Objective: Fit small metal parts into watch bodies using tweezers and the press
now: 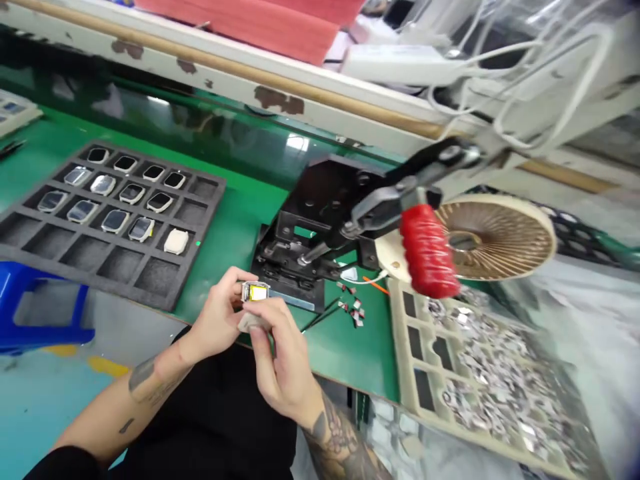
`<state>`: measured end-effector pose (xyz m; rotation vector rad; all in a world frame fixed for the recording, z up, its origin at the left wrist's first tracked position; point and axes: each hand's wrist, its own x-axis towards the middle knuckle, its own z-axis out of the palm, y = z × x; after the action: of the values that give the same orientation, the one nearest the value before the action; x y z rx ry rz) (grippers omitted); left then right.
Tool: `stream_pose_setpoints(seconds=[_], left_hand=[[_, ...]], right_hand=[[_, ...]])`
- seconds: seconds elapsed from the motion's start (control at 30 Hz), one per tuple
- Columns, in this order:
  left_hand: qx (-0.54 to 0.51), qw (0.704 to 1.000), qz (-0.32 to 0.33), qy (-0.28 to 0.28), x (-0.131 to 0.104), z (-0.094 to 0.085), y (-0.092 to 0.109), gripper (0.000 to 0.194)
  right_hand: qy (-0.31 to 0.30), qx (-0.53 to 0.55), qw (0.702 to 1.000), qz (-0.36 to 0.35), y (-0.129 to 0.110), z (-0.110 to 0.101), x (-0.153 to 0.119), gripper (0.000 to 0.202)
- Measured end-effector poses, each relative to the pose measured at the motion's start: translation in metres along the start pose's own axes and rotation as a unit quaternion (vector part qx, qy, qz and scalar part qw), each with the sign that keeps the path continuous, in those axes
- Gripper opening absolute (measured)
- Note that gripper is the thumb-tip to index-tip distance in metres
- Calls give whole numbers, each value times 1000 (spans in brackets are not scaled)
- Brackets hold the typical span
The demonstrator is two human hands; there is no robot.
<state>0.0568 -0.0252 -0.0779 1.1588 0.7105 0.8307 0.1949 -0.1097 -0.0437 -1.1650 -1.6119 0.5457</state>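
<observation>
Item: one watch case (256, 292), silver-edged with yellow inside, which we are holding just above the bench's near edge. Left hand (220, 317): closing thumb and fingers on the case. Right hand (283, 353): pinching a pale piece (251, 323) just below it, fingers almost together; how firmly, we cannot tell.

Obstruction: a black press (320, 200) is standing directly beyond our hands, its red handle (430, 250) jutting rightward. Behind the handle a beige fan (505, 243) is standing.

Left: a dark foam tray (80, 253) is holding twelve dark-faced watches (132, 193) and one pale unit (176, 241).

Right: small red-and-white pieces (357, 310) are lying near the press; a beige tray (400, 347) is bearing heaped shiny parts (505, 380).

Surface: green bench top (235, 227).

Room: a shelf (350, 100) is running above, carrying a red box (250, 20) and white cables (545, 133); blue floor (40, 407) is showing lower left.
</observation>
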Motion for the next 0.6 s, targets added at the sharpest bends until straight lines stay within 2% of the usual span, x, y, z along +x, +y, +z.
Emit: stream_pose_setpoints(seconds=[0.13, 0.23, 0.3, 0.47, 0.6], left_hand=[[-22, 999, -13, 35, -1, 0, -2, 57], [9, 999, -19, 29, -2, -1, -5, 51], [21, 999, -22, 21, -3, -2, -6, 48], [26, 999, -15, 10, -4, -2, -5, 50], [-4, 1000, -25, -9, -2, -1, -2, 46]], right_hand=[[46, -19, 997, 65, 3, 15, -5, 43], [87, -73, 992, 50, 7, 20, -13, 50], [85, -93, 992, 28, 9, 20, -17, 56], [41, -93, 995, -4, 11, 7, -23, 64], [100, -81, 992, 15, 17, -11, -16, 52]])
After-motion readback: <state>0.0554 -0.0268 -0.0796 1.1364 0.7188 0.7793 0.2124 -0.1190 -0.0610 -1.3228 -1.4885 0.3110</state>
